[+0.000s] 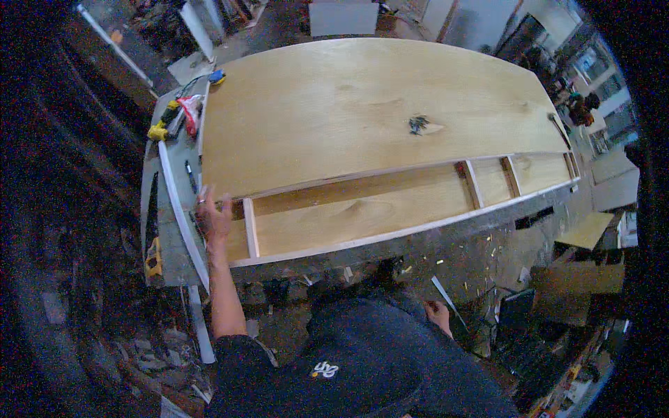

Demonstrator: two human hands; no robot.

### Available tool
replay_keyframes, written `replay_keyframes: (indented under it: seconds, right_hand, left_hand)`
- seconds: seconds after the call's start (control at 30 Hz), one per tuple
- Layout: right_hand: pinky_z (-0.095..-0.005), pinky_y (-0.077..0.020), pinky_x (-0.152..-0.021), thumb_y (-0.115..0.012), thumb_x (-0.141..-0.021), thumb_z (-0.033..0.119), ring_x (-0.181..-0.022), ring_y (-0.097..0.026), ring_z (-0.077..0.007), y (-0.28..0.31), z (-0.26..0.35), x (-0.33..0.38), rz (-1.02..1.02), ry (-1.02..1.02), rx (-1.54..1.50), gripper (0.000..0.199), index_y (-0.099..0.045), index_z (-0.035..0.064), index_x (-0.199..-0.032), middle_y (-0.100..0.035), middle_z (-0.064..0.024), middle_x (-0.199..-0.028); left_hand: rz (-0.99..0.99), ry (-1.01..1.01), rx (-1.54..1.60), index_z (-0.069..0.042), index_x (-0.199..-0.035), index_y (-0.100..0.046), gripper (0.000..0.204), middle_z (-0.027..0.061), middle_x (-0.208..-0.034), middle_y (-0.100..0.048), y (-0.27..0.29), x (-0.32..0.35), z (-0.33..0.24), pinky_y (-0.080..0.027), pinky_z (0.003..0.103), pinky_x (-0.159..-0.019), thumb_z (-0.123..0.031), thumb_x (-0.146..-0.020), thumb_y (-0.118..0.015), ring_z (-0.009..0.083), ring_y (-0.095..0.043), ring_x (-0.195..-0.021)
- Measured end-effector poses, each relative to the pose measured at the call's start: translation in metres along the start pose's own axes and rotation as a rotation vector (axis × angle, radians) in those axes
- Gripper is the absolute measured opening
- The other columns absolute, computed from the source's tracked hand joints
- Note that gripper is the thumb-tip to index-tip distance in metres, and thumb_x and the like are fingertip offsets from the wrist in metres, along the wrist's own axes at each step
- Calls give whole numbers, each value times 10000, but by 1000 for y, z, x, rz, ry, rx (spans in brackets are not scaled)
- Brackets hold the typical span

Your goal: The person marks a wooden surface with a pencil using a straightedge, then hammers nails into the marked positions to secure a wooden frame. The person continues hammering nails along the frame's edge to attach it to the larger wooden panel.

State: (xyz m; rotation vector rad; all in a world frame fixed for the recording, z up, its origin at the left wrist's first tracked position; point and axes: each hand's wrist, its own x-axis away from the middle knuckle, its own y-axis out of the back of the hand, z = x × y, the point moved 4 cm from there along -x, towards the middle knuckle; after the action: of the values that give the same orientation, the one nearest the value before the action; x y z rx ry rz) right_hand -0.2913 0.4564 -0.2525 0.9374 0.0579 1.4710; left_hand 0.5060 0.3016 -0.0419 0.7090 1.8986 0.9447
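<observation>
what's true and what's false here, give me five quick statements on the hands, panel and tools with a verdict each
1. The left hand is at the near left corner of the plywood panel. True.
2. The yellow power tool lies to the right of the panel. False: the yellow power tool lies to its left.
3. Wooden crosspieces show along the near side of the panel. True.
4. The right hand rests on top of the panel. False: the right hand is off the panel, below its near edge in the picture.
5. Small dark pieces lie on the panel. True.
</observation>
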Motion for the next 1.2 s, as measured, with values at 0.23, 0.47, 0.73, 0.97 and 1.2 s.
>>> replay_keyframes:
  seconds: [0.23,0.47,0.73,0.97,1.2]
  right_hand:
    - [-411,-514,-701,-691,-876,262,-769,-671,-282,29,7,-53,-218,198,274,332,-695,10,-1091,-703,-181,-856]
    - [-403,-540,-779,-723,-892,251,-878,-707,-272,106,-76,-40,-131,181,176,333,-706,8,-1119,-736,-161,-913]
    - [-367,-537,-568,-692,-942,188,-632,-626,-199,249,-346,45,-337,-305,-790,242,-678,15,-1110,-683,-72,-827]
    - [-395,-516,-503,-581,-945,194,-606,-624,-284,309,-459,57,-335,-664,-754,155,-671,80,-999,-671,-131,-811]
    - [-401,-561,-656,-665,-930,242,-755,-716,-286,285,-332,-74,-298,-387,-420,281,-707,48,-1129,-745,-130,-940]
  left_hand:
    - [251,-102,38,-36,-1244,-651,456,209,-1426,-552,-61,13,-96,-382,527,-1113,-345,-910,-669,399,-501,-1315]
    - [351,-150,-38,-46,-1412,-539,594,190,-1517,-475,-132,32,-221,-318,549,-1160,-425,-959,-602,382,-423,-1408]
    - [421,-129,-174,-39,-1467,-490,604,195,-1569,-408,-169,55,-417,-236,545,-1204,-424,-1004,-531,380,-348,-1467]
    - [453,-303,-492,-22,-1292,-649,475,220,-1438,-554,-254,60,-445,-362,534,-1142,-382,-1009,-525,439,-480,-1353]
    - [145,-56,64,-16,-1103,-697,346,236,-1139,-677,-278,27,-415,-510,503,-872,-297,-981,-536,407,-638,-1032]
